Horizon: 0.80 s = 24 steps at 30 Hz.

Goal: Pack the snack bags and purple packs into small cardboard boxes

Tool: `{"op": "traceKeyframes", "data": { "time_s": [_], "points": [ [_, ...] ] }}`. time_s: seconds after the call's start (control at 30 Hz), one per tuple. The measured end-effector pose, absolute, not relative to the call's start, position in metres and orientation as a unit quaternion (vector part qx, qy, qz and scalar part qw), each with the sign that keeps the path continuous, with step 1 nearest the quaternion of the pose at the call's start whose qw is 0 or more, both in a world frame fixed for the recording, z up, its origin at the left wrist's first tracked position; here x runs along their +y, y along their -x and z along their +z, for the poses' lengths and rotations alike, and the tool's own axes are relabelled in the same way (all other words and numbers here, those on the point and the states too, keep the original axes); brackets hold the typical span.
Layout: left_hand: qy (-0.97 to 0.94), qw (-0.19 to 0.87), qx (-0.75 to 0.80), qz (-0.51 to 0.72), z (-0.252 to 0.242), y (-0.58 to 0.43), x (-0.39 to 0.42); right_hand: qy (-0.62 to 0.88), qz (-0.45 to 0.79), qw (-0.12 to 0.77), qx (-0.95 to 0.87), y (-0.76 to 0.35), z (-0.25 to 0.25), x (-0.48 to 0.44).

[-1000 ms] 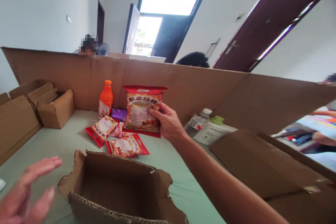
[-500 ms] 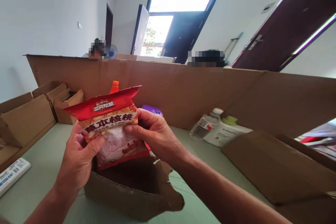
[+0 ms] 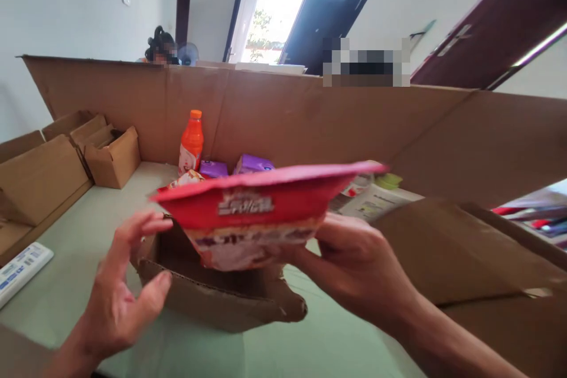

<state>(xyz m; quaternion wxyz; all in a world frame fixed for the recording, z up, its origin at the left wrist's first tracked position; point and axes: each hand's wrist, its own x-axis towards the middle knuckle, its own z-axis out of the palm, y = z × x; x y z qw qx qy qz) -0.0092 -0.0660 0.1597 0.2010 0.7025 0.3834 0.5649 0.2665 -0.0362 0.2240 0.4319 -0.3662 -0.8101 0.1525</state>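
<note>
A red snack bag [image 3: 248,212], blurred by motion, is tilted above an open cardboard box [image 3: 212,304]. My right hand [image 3: 354,260] grips the bag's right side, thumb on the front and fingers behind. My left hand [image 3: 128,283] is apart from the bag, at the box's left end, with its fingers and thumb spread. The box stands on the pale green table [image 3: 283,348]; the bag hides much of its inside. Behind the box's left end shows another red-and-white packet [image 3: 188,179].
An orange bottle [image 3: 191,144] and purple packages [image 3: 253,163] stand by the cardboard partition [image 3: 283,112]. Small cardboard boxes [image 3: 115,156] line the left, near a white flat box [image 3: 24,271]. At right are a white container [image 3: 372,201] and cardboard [image 3: 425,248]. People sit beyond the partition.
My left hand has let go of the snack bag and opened. My right hand has carried the bag to the right and tipped it. The view has tilted down, showing more of the orange bottle.
</note>
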Motion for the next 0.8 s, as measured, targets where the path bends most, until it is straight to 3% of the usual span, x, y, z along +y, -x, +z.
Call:
{"op": "traceKeyframes", "data": {
  "time_s": [0.13,0.27,0.33,0.53,0.8],
  "points": [
    [-0.789,0.039,0.394,0.471,0.139,0.021,-0.074,0.392,0.074,0.230,-0.888,-0.271,0.203,-0.037],
    [-0.782,0.017,0.396,0.481,0.129,0.016,-0.073,0.423,0.033,-0.036,-0.905,-0.240,0.191,-0.021],
    [-0.785,0.022,0.387,0.482,0.127,0.014,-0.074,0.411,0.036,-0.114,-0.904,-0.218,0.186,-0.010],
    [-0.798,0.045,0.356,0.484,0.121,0.018,-0.075,0.382,0.059,-0.169,-0.907,-0.194,0.165,0.005],
    [-0.801,0.056,0.334,0.493,0.119,0.019,-0.070,0.393,0.070,-0.170,-0.901,-0.205,0.163,0.000]
  ]
}}
